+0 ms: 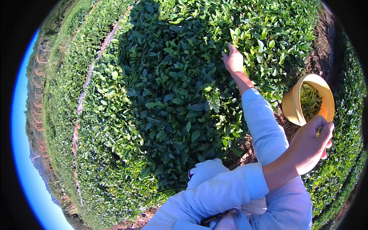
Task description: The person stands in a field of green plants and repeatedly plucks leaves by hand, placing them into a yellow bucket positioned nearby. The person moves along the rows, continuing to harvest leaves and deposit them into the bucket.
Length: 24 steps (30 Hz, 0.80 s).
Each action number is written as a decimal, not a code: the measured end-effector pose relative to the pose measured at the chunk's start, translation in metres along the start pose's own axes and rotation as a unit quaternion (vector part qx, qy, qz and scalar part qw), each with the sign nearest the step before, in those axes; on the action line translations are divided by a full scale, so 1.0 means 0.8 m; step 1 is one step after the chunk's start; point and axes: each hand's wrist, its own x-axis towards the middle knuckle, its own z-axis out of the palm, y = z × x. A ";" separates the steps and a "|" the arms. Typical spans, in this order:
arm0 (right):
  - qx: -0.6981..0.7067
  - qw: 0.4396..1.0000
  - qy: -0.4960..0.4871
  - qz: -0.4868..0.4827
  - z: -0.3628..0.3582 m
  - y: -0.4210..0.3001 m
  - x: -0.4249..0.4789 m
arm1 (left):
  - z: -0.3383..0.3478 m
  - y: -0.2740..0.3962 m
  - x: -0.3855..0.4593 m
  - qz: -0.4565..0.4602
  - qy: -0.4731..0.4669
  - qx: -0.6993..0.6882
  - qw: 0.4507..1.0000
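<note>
Both arms, in light sleeves, reach over dense, leafy green bushes that look like tea, and they cross. My right hand (233, 61) is stretched out above the foliage, thumb and forefinger apart, fingertips close beside a pale green shoot (235, 34); whether they touch is unclear. Crossing over the right arm, my left hand (312, 141) is at the near rim of a yellow bucket (291, 100). Its fingers are closed on a bit of green leaf (318, 131), largely hidden by the hand. Picked leaves (310, 102) lie inside the bucket, which is tilted with its mouth towards the right.
Bare brown soil (320, 46) runs between the bushes and another green row (349, 120) at the right. On the left, a narrow strip of ground (86, 83) separates more rows. My shadow falls across the middle foliage. Something light, seemingly cloth (208, 171), lies beside my left sleeve.
</note>
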 end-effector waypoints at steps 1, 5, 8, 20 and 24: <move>-0.042 0.999 -0.004 -0.022 0.001 0.003 0.006 | 0.001 -0.002 0.000 -0.002 0.001 0.004 1.000; 0.282 0.901 -0.197 0.265 -0.020 -0.019 -0.013 | -0.001 -0.004 0.001 -0.006 0.003 0.001 1.000; 0.450 0.727 -0.379 0.354 -0.056 -0.091 -0.084 | -0.011 0.009 -0.004 0.004 0.011 0.008 1.000; 0.043 0.993 -0.028 0.110 -0.040 0.024 0.003 | 0.010 -0.003 -0.001 -0.027 -0.001 0.020 0.999; 0.489 0.734 -0.198 0.427 -0.045 0.013 -0.039 | 0.003 -0.002 -0.003 -0.010 -0.002 0.022 1.000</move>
